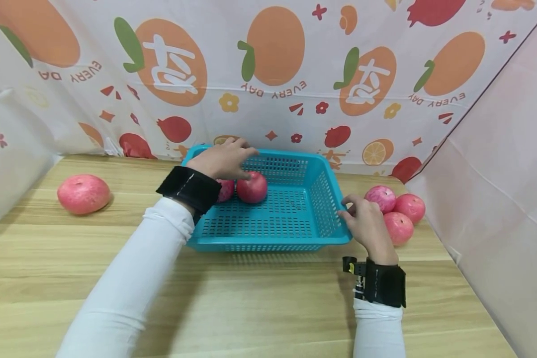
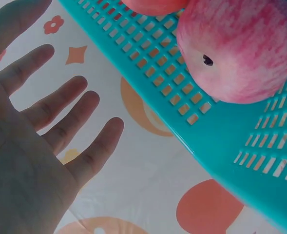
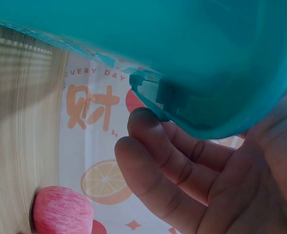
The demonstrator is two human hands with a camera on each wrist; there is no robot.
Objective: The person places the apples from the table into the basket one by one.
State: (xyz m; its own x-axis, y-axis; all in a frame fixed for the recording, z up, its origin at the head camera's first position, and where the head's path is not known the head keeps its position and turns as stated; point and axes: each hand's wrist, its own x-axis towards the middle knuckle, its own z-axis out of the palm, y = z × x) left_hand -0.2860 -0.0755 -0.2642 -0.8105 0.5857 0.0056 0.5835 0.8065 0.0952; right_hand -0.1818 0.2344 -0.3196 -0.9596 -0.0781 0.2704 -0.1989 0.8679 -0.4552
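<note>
The blue basket (image 1: 268,242) sits in the middle of the head view, on the wooden table (image 1: 259,308). It has lots of little holes in its sides and its bottom. Two fruits are inside, over on the left part of the basket. One is a shiny red fruit (image 1: 252,188), and just beside it is a streaky fruit (image 1: 225,191), partly hidden behind the wrist. The left hand (image 1: 223,159) is over the upper left part of the basket, near these two fruits. In the left wrist view its fingers (image 2: 92,158) are spread apart and hold nothing. The right hand (image 1: 368,223) is at the basket's right edge and holds the rim. In the right wrist view its fingers (image 3: 162,185) are bent close together under the blue rim, and the thumb is hard to see there. On the right side of the head view, three fruits (image 1: 399,228) sit in a bunch just beside the right hand. One big pink fruit (image 1: 84,194) sits by itself on the left side of the table, well apart from the basket. Each wrist has a black band (image 1: 387,284) on it, and both arms have white sleeves (image 1: 130,278). Across the top of the head view hangs a white cloth (image 1: 319,30) with orange and red fruit pictures.
</note>
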